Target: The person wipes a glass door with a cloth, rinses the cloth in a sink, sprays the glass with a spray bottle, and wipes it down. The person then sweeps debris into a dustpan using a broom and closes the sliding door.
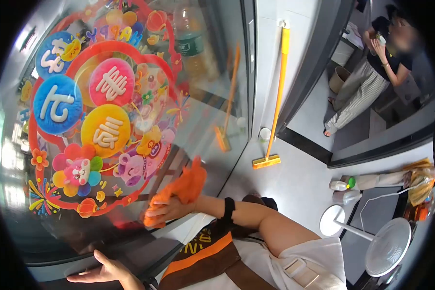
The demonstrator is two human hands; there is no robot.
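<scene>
My right hand (pixel 166 210) is closed around a crumpled orange cloth (pixel 188 183) at the lower part of a glass pane (pixel 205 140). Whether the cloth presses on the glass, I cannot tell. Above and left of it, a colourful sticker (pixel 108 130) with round balloons, cartoon animals and flowers covers much of the pane. Low on the left, my left hand (pixel 99 271) is open with its fingers stretched out, near the dark lower frame (pixel 72 256). Nothing shows in that hand.
A yellow-handled broom (pixel 278 96) leans against the wall, its brush on the floor. Beyond a doorway stands another person (pixel 379 63). At right are a white fan (pixel 389 246), a green-capped bottle (pixel 340 185) and plastic bags (pixel 420 186). A bottle (pixel 188 41) appears in the glass.
</scene>
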